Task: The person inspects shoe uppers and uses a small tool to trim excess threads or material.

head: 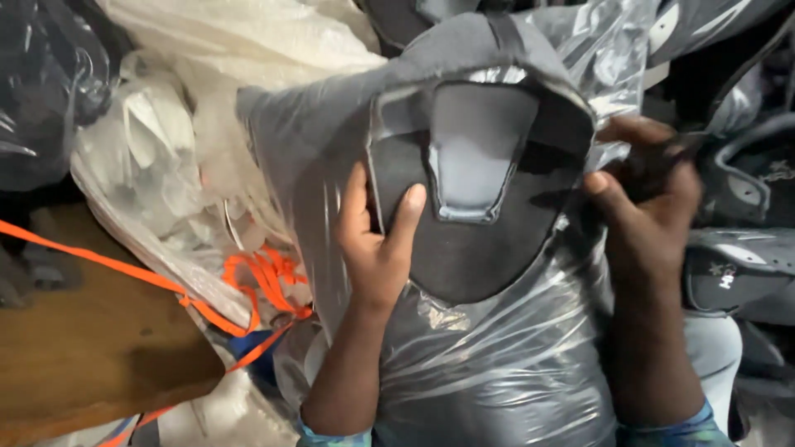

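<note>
A dark shoe-upper panel [472, 199] is gripped by the left hand [377, 240] inside a clear plastic bag [497, 364]; the right hand [650, 207] pinches the bag's edge (bagging apparently underway, steady holding needed).

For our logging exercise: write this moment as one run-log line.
left hand: grips grey shoe upper | right hand: pinches its right edge | under: clear plastic bag | left: orange strap

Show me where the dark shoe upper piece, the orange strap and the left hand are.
dark shoe upper piece [480, 257], head view, lower black area.
orange strap [124, 269], head view, straight stretch over the wood.
left hand [377, 248], head view, back of the hand.
</note>
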